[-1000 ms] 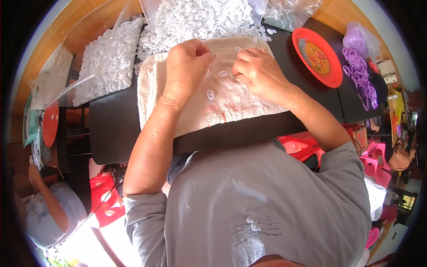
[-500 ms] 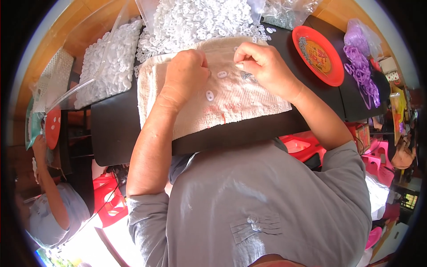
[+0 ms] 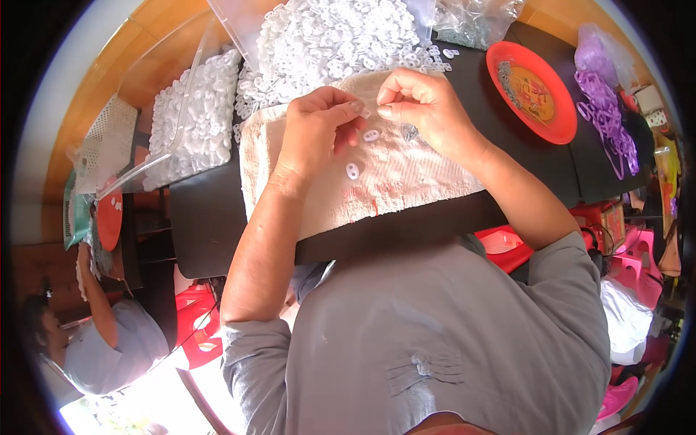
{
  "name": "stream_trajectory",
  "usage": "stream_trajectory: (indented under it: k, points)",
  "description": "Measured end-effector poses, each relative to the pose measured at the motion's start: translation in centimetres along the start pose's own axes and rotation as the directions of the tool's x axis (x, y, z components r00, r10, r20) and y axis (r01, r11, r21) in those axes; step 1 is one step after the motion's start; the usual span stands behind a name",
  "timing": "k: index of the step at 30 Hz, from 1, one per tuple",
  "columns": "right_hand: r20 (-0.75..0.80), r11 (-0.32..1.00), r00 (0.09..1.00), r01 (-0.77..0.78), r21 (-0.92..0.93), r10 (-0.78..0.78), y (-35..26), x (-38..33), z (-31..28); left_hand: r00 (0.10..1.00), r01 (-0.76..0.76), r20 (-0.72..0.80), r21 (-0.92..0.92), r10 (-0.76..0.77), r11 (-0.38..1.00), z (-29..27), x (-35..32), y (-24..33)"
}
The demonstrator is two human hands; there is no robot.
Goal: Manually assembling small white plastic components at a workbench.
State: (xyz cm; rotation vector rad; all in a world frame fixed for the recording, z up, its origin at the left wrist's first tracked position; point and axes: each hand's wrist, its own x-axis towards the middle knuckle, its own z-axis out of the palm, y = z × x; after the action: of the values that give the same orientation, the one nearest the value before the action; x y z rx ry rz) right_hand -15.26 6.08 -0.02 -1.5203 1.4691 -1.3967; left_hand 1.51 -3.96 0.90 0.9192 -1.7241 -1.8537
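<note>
My left hand (image 3: 322,127) is closed in a pinch over the towel. A small white plastic piece (image 3: 365,113) shows between its thumb and fingertip. Just to the right, my right hand (image 3: 424,109) has its thumb and forefinger together, its tips close to that piece; what they hold, if anything, is too small to make out. Beneath both hands lies a cream towel (image 3: 326,210). On it are two loose white oval pieces with two holes, an upper one (image 3: 371,135) and a lower one (image 3: 353,171). Partly behind my right hand sits a little heap of grey metal bits (image 3: 409,132).
Beyond the towel, white pieces spill from a clear bin (image 3: 428,22). A bag of white pieces (image 3: 196,109) stands left. To the right are a red plate (image 3: 562,130) with grey bits and purple ribbon (image 3: 605,119) on the black table (image 3: 210,239). Another person (image 3: 127,337) sits at lower left.
My left hand has turned, bringing its thumb and the white piece into view toward my right hand's fingertips. The whole view has shifted slightly; the two loose pieces stay on the towel.
</note>
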Motion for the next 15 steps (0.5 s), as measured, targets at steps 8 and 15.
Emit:
stream_trajectory:
  k: [8, 15]
  points:
    - [0.029, 0.931, 0.998, -0.065, 0.359, 0.059, 0.6, 0.0, 0.6, 0.998, 0.037, 0.066, -0.318, -0.017, 0.947, 0.9, -0.3, -0.3]
    - [-0.007, 0.953, 1.0, 0.031, 0.301, -0.03, 0.8, 0.0, 0.5, 0.987, 0.122, 0.148, -0.475, -0.057, 0.871, 0.3, 0.1, -1.0]
